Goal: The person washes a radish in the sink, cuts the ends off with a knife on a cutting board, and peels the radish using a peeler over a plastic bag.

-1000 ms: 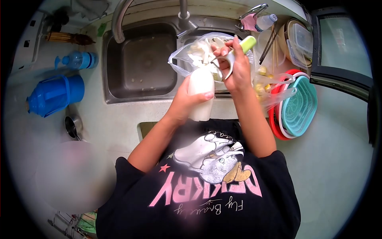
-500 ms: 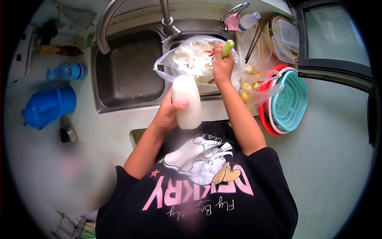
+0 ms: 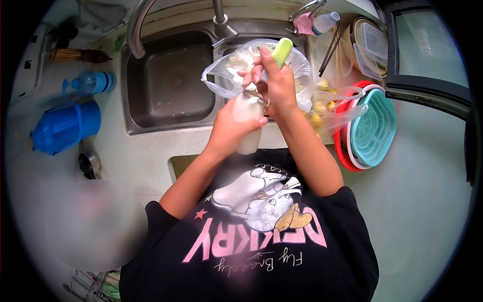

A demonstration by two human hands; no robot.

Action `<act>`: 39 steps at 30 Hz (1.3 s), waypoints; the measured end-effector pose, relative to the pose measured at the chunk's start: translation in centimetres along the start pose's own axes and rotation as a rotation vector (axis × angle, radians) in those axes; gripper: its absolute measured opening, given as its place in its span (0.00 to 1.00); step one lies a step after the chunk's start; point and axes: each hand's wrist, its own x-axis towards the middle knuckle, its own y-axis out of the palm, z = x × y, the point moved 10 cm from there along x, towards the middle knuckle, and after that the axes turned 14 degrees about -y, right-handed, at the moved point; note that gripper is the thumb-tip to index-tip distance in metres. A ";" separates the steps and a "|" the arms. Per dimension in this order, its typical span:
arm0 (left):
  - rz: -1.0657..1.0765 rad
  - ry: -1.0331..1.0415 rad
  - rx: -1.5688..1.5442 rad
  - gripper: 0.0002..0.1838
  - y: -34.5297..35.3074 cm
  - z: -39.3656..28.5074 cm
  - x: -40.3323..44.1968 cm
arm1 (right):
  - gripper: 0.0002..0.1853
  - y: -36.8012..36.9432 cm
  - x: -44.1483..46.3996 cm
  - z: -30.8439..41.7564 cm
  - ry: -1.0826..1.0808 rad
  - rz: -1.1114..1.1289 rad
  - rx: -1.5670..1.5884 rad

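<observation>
My left hand (image 3: 227,128) is wrapped around a peeled white radish (image 3: 247,109), held upright in front of my shirt. In my right hand (image 3: 280,88) is a peeler (image 3: 283,50) with a light green handle. Its metal head lies at the upper end of the radish, partly hidden by my fingers. Just beyond both hands, a clear plastic bag (image 3: 216,75) sits open over the right side of the sink, with white peelings (image 3: 241,60) heaped in it.
The steel sink (image 3: 168,80) with its faucet (image 3: 136,30) is at upper left. Nested colanders (image 3: 373,128) and a bag of yellowish produce (image 3: 319,108) stand on the right. A blue jug (image 3: 65,128), a water bottle (image 3: 90,82) and a metal cup (image 3: 89,165) are at left.
My right hand has come down and left from the bag, bringing the peeler onto the radish's upper end. The radish has shifted slightly up and right in view.
</observation>
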 end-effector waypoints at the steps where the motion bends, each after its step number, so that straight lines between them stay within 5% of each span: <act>1: 0.035 0.019 0.021 0.32 0.3 -0.3 -0.5 | 0.20 -1.6 0.7 -0.3 -0.073 -0.092 0.019; 2: 0.071 0.040 0.040 0.32 0.6 -0.8 -1.4 | 0.19 -4.2 1.4 0.0 -0.229 -0.171 -0.174; 4: 0.158 0.089 0.023 0.35 1.3 -1.8 -3.0 | 0.18 -10.7 1.8 -2.5 -0.208 -0.348 -0.241; 10: 0.057 0.076 0.055 0.35 -0.2 -0.7 -1.0 | 0.17 -8.4 1.5 1.3 -0.432 -0.215 -0.477; 14: 0.000 0.066 0.081 0.34 -0.9 -0.2 -0.5 | 0.19 -4.2 0.8 2.7 -0.203 -0.195 -0.035; 18: 0.124 -0.042 -0.027 0.32 0.6 -0.6 -0.6 | 0.19 1.4 -0.9 2.2 -0.045 0.064 -0.016; 20: 0.174 -0.083 -0.055 0.32 0.9 0.3 -0.5 | 0.16 0.6 -1.0 1.2 0.052 -0.021 -0.096; 23: 0.285 0.020 -0.085 0.34 1.9 -1.0 -2.3 | 0.17 -4.7 0.8 1.9 -0.226 -0.213 -0.385; 26: 0.387 0.085 -0.191 0.36 2.4 -2.9 -3.3 | 0.17 -9.8 1.5 -1.2 -0.036 -0.288 -0.409; 29: 0.389 0.081 -0.374 0.42 1.5 -1.7 -1.8 | 0.17 -9.7 2.4 -0.1 -0.277 -0.180 -0.561; 33: 0.221 -0.133 -0.542 0.39 -0.7 2.0 0.0 | 0.16 -8.6 2.7 0.1 -0.202 -0.211 -0.153; 36: 0.026 -0.090 -0.422 0.34 -2.0 2.5 0.9 | 0.16 -5.5 1.6 0.7 -0.091 -0.253 0.089; 39: 0.080 -0.174 -0.401 0.32 -0.9 2.8 0.5 | 0.16 -2.2 0.7 -0.4 -0.031 -0.114 0.186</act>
